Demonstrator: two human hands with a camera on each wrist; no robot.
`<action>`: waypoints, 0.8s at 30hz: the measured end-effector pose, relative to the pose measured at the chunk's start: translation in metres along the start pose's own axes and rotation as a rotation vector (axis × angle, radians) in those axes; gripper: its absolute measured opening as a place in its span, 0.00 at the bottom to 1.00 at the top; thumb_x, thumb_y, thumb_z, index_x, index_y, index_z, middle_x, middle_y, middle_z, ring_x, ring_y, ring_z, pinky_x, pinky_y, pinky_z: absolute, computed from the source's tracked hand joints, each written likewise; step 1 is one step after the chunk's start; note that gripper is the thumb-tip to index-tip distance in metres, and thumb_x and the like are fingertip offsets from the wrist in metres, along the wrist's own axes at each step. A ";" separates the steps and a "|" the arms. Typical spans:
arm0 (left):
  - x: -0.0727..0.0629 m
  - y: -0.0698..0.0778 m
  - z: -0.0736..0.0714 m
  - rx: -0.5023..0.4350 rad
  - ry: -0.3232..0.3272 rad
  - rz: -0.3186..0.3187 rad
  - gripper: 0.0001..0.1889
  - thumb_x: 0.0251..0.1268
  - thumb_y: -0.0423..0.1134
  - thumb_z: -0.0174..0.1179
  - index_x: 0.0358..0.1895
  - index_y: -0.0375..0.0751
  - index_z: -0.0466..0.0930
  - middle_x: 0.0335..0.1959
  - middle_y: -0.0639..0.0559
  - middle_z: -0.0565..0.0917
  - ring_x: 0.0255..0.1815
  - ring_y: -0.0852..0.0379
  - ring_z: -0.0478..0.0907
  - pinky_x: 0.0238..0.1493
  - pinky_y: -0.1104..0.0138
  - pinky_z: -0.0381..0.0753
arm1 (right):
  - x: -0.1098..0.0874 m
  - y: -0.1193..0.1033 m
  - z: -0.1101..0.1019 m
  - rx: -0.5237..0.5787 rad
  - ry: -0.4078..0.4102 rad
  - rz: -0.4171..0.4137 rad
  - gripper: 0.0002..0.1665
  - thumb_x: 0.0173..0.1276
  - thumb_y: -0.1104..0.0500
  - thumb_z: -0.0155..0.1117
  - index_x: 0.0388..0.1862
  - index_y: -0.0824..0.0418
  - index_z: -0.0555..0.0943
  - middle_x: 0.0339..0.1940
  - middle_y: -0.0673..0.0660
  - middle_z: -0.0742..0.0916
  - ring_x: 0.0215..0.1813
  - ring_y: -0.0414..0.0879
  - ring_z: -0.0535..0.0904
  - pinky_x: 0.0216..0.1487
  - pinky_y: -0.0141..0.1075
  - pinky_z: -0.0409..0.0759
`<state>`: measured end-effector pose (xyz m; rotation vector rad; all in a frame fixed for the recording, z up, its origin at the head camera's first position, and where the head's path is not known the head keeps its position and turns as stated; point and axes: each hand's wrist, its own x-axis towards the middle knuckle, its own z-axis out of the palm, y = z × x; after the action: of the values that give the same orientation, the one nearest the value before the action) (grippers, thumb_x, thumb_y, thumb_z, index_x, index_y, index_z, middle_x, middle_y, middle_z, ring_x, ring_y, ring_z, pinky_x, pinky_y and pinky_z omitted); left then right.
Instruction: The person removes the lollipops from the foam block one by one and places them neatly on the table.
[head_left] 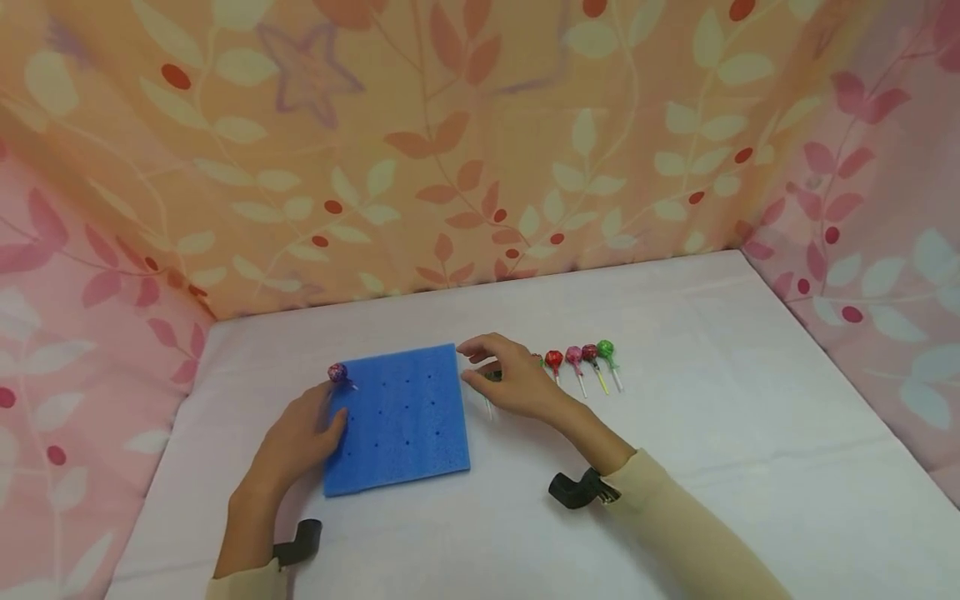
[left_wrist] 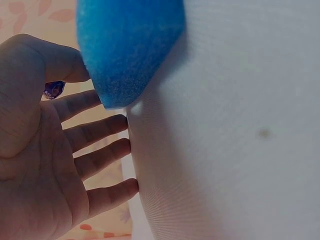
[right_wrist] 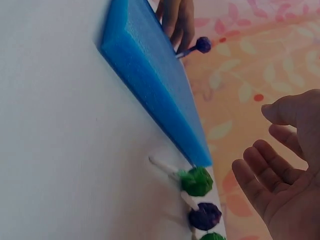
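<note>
A blue foam board (head_left: pixel 408 425) with rows of small holes lies on the table. One purple-and-pink wrapped lollipop (head_left: pixel 338 372) stands tilted in its far-left corner, its stick in the foam. My left hand (head_left: pixel 296 437) rests at the board's left edge, thumb on the top face, the other fingers straight along the side. Just beyond the right edge hovers my right hand (head_left: pixel 517 379), fingers loosely bent and holding nothing. Beneath it a green lollipop (right_wrist: pixel 196 181) lies on the table, partly hidden by the hand in the head view, with a dark purple one (right_wrist: pixel 205 215) beside it.
The row of lollipops continues to the right: a red one (head_left: pixel 553 358), a pink one (head_left: pixel 574 356), a dark red one (head_left: pixel 590 352) with a yellow stick, and a green one at the end. Patterned cloth walls (head_left: pixel 465 167) enclose the white table (head_left: pixel 712 400).
</note>
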<state>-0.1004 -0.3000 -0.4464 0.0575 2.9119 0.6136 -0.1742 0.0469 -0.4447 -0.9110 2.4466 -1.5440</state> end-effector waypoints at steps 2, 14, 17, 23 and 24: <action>-0.001 -0.001 0.000 0.002 -0.006 -0.006 0.35 0.80 0.45 0.53 0.80 0.26 0.59 0.79 0.25 0.68 0.80 0.24 0.64 0.78 0.31 0.64 | 0.004 -0.001 0.007 -0.005 -0.022 -0.007 0.24 0.76 0.59 0.67 0.67 0.66 0.79 0.64 0.65 0.85 0.64 0.58 0.85 0.64 0.50 0.88; -0.001 0.001 -0.002 0.010 0.005 0.000 0.35 0.80 0.45 0.54 0.79 0.26 0.60 0.78 0.25 0.68 0.79 0.24 0.65 0.78 0.31 0.65 | 0.021 -0.010 0.025 0.052 -0.051 0.001 0.24 0.76 0.58 0.67 0.67 0.66 0.79 0.63 0.66 0.85 0.64 0.58 0.84 0.64 0.47 0.89; 0.000 0.002 -0.002 0.010 0.005 -0.001 0.35 0.80 0.45 0.54 0.79 0.26 0.60 0.78 0.25 0.68 0.79 0.24 0.65 0.78 0.31 0.65 | 0.026 -0.012 0.029 0.055 -0.075 0.000 0.24 0.77 0.59 0.67 0.67 0.68 0.78 0.64 0.67 0.85 0.65 0.59 0.84 0.65 0.48 0.88; 0.000 0.001 -0.001 0.004 -0.011 -0.030 0.35 0.80 0.46 0.54 0.80 0.27 0.60 0.78 0.26 0.68 0.79 0.24 0.64 0.77 0.31 0.65 | 0.037 -0.014 0.047 0.049 -0.113 -0.046 0.24 0.77 0.60 0.66 0.68 0.68 0.78 0.65 0.67 0.85 0.65 0.58 0.84 0.65 0.47 0.88; 0.000 0.000 0.000 0.004 -0.015 -0.035 0.35 0.80 0.47 0.54 0.80 0.28 0.60 0.78 0.26 0.68 0.79 0.24 0.64 0.77 0.30 0.65 | 0.039 -0.014 0.050 0.043 -0.123 -0.056 0.24 0.77 0.60 0.66 0.68 0.68 0.78 0.65 0.67 0.85 0.65 0.58 0.85 0.65 0.46 0.88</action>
<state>-0.1005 -0.3002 -0.4464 0.0112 2.8937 0.5990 -0.1802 -0.0180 -0.4481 -1.0420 2.3135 -1.5042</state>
